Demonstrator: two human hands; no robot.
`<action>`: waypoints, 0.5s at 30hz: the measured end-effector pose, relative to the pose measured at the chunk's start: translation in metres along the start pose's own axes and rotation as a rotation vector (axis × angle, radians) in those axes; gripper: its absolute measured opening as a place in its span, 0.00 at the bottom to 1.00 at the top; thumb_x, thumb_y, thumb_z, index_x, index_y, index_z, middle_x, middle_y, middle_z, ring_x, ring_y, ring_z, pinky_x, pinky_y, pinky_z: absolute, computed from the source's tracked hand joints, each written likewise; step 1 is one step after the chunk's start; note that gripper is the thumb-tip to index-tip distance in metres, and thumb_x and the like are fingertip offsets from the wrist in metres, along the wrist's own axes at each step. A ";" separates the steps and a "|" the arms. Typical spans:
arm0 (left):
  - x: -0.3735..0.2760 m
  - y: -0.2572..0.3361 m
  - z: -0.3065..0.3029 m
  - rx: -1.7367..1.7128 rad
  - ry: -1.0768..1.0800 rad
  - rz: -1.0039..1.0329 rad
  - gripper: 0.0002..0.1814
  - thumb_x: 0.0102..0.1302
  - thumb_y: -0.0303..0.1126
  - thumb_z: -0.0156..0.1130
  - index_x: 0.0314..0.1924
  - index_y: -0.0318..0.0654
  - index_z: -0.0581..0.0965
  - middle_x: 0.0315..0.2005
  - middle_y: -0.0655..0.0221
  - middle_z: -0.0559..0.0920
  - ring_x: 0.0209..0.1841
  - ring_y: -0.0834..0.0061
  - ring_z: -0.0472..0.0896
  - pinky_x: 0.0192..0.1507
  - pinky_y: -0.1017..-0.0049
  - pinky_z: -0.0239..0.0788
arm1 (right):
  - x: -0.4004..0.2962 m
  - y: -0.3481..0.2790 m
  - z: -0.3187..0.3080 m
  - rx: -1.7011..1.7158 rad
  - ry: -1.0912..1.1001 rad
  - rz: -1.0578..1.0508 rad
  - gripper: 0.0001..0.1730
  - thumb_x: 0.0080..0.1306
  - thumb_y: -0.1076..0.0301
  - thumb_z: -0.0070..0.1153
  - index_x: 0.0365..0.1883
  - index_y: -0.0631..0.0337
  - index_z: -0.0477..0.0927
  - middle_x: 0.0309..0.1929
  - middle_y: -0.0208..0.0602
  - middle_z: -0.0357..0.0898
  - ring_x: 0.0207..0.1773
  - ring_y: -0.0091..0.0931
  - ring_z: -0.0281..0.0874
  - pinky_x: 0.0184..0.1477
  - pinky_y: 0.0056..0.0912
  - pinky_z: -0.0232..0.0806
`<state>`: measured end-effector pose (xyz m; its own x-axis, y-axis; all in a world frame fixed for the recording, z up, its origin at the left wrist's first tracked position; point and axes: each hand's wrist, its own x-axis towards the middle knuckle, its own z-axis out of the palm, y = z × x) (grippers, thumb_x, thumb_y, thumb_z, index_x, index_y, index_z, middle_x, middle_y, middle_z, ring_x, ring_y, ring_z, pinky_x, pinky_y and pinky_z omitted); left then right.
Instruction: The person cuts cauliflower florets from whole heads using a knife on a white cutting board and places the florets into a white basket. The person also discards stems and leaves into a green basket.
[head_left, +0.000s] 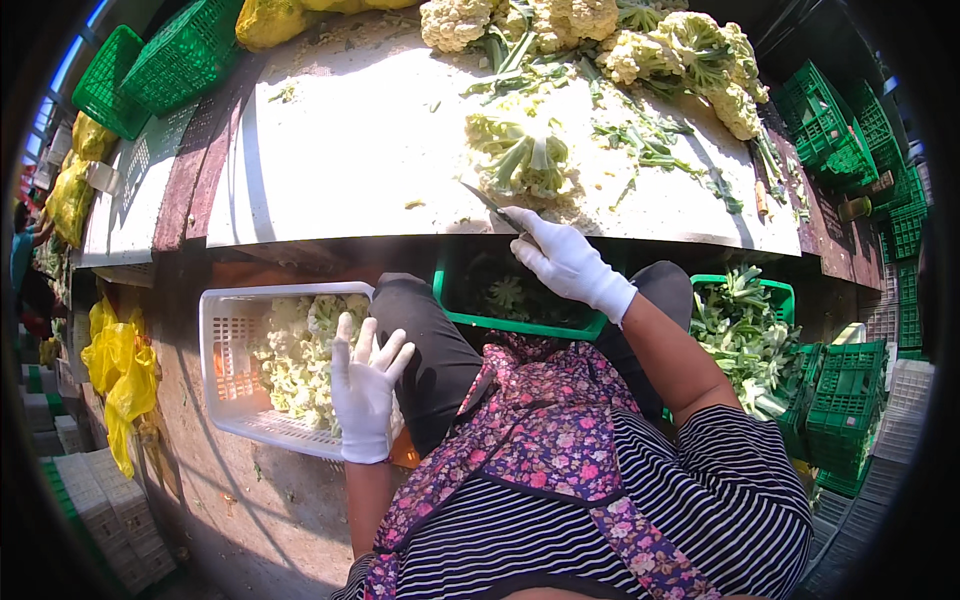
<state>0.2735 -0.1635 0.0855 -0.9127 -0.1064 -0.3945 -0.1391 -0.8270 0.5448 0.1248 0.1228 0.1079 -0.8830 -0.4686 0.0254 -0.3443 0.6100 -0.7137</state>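
My right hand (564, 259), in a white glove, is closed around a small knife (486, 200) whose blade points up and left over the table's front edge. Just beyond the blade, a cut cauliflower head (521, 146) lies stem side up on the white tabletop (337, 150). My left hand (367, 382), also gloved, is spread with nothing in it, above the right side of a white plastic crate (225, 360). Cauliflower florets (292, 360) fill part of that crate. Between my knees stands a green crate (517, 326) with leaf trimmings inside, mostly in shadow.
Whole cauliflowers (675, 60) are piled at the table's back right, with leaf scraps (645, 142) before them. A wooden-handled tool (761, 196) lies at the right edge. Another green crate (784, 300) holds leaves (742, 337). Yellow bags (124, 375) hang at left.
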 end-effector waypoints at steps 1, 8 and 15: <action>0.013 -0.009 0.018 0.092 -0.124 -0.069 0.36 0.72 0.49 0.51 0.74 0.49 0.51 0.72 0.51 0.51 0.68 0.41 0.60 0.66 0.46 0.58 | -0.004 0.015 -0.012 -0.109 0.064 0.052 0.23 0.70 0.63 0.47 0.63 0.58 0.66 0.38 0.52 0.80 0.42 0.46 0.79 0.44 0.43 0.70; 0.115 -0.083 0.113 0.468 -0.218 -0.158 0.37 0.73 0.41 0.52 0.75 0.46 0.45 0.67 0.52 0.59 0.58 0.50 0.73 0.58 0.58 0.70 | 0.020 0.049 -0.029 -0.422 0.021 0.115 0.21 0.69 0.66 0.46 0.60 0.57 0.67 0.39 0.49 0.81 0.40 0.45 0.80 0.43 0.47 0.72; 0.188 -0.120 0.140 0.615 -0.021 -0.008 0.37 0.71 0.34 0.55 0.73 0.42 0.48 0.57 0.56 0.70 0.51 0.59 0.76 0.49 0.66 0.75 | 0.045 0.049 -0.011 -0.620 0.043 0.170 0.12 0.64 0.71 0.49 0.46 0.61 0.68 0.33 0.48 0.80 0.35 0.41 0.83 0.36 0.43 0.75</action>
<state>0.0648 -0.0069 0.0492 -0.9171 -0.0853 -0.3895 -0.3368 -0.3569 0.8713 0.0647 0.1385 0.0814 -0.9491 -0.3146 -0.0151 -0.3074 0.9357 -0.1731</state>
